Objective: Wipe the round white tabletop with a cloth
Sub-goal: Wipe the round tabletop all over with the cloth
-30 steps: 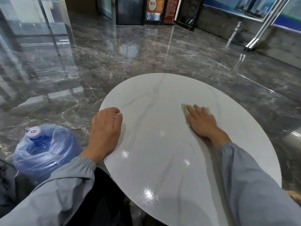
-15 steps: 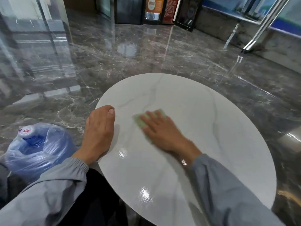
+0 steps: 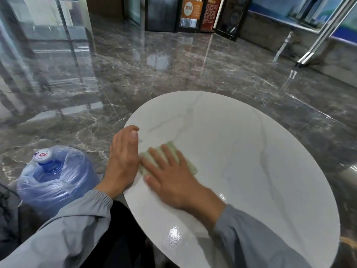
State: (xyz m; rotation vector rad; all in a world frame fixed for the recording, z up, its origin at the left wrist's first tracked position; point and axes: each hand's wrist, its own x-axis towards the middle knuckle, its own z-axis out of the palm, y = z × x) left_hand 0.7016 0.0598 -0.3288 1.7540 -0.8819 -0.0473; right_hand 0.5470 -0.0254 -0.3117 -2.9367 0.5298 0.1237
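The round white tabletop (image 3: 251,161) with faint grey veins fills the lower right of the head view. A pale green cloth (image 3: 190,165) lies flat on its left part, mostly covered by my right hand (image 3: 170,175), which presses it down with fingers spread. My left hand (image 3: 122,159) rests over the table's left edge, palm down, fingers curled over the rim, thumb touching the cloth's left corner. It holds nothing.
A large blue water bottle (image 3: 52,175) wrapped in clear plastic stands on the floor left of the table. Glossy dark marble floor (image 3: 173,70) surrounds the table. Glass panels rise at the far left, dark doors and signs at the back.
My right hand has slid the cloth from the table's middle right across to the left, ending beside my left hand. The left hand has stayed on the rim.
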